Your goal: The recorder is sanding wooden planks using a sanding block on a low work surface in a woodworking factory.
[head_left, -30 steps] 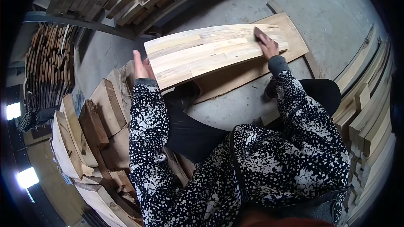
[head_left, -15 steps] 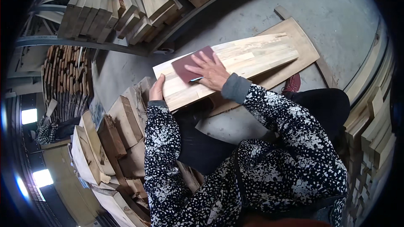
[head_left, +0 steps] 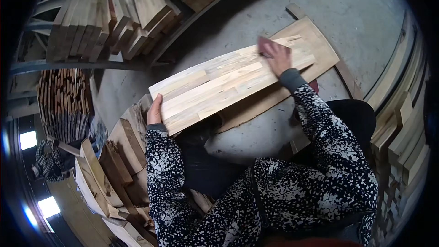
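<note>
Head view: the board (head_left: 210,84) is slanted across the frame's centre, its right end above a brown panel (head_left: 327,48), its left end seemingly steadied by the left hand (head_left: 155,111); the grip is partly hidden and cannot be told. A dark red sheet (head_left: 264,47) is kept at the board's upper right under the right hand's (head_left: 280,58) bent fingers, probably for pressure; whether it is pinched is blurred.

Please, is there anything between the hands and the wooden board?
Yes: a dark red sheet is under the right hand, over the wooden board, toward its right end. Nothing visible stands between the left hand and the board.
</note>
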Demonstrator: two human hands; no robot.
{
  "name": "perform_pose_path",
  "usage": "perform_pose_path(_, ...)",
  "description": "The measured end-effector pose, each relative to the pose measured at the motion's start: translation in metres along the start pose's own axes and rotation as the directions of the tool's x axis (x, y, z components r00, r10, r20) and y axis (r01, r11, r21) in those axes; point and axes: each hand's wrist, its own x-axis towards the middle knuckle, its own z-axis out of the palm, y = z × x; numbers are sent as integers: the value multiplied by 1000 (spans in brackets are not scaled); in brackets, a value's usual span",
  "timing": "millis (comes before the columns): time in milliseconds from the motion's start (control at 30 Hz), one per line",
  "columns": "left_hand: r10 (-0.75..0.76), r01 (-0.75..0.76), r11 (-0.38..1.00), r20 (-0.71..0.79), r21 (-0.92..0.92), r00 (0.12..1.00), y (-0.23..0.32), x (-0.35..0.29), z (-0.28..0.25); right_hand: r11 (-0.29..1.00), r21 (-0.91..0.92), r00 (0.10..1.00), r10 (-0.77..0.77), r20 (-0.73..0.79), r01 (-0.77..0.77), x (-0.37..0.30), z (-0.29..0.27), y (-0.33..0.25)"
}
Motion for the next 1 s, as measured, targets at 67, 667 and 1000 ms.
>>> perform_pose_path(67,-42,43,999,27,-18,999,5,-6,6,926,231,946,-319,54,299,-5,-50,-81)
perform_pose_path(667,-23,32,994,-88,109,996,15,-11,31,939,129,936,292,199,-320,39,22,137)
perform_pose_path(1000,-65,65,997,3,50,998,15,-5,22,596,535,710,-704,-12,599,-41,-89,-112)
